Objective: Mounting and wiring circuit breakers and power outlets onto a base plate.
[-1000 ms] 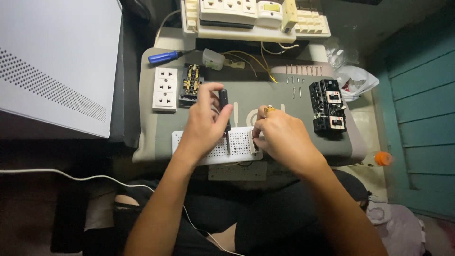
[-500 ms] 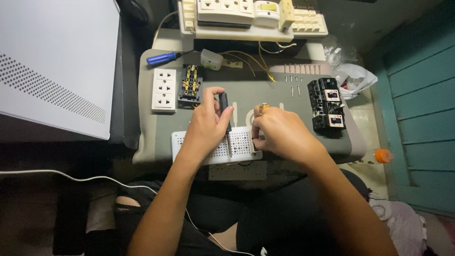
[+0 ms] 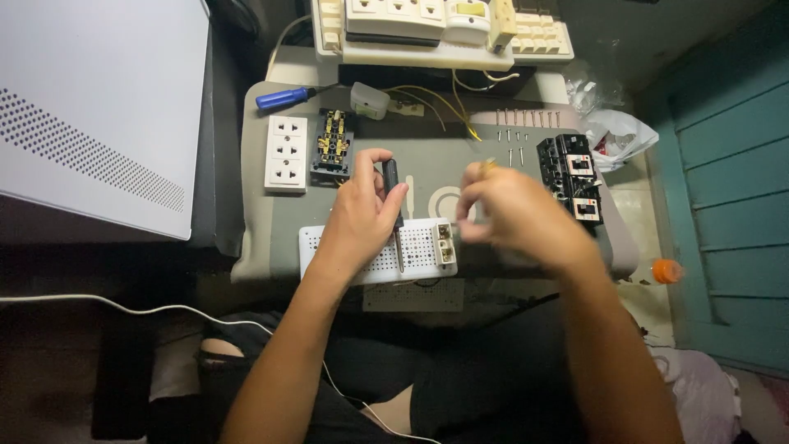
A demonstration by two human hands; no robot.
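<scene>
Screw-driving step: the left hand grips a black screwdriver tip-down on the white perforated plate on the counter; the right hand (blurred, grip unclear) must steady the part next.

Crumpled clear and white plastic bag at the mat's right edge, no labels or screens

Both forearms are bare, with no sleeves or watch in view. The left hand wears nothing on its fingers. The right hand is blurred, with a small yellowish glint at a finger, perhaps a ring. Dark shorts cover the lap, and a bare knee shows near the bottom.
</scene>
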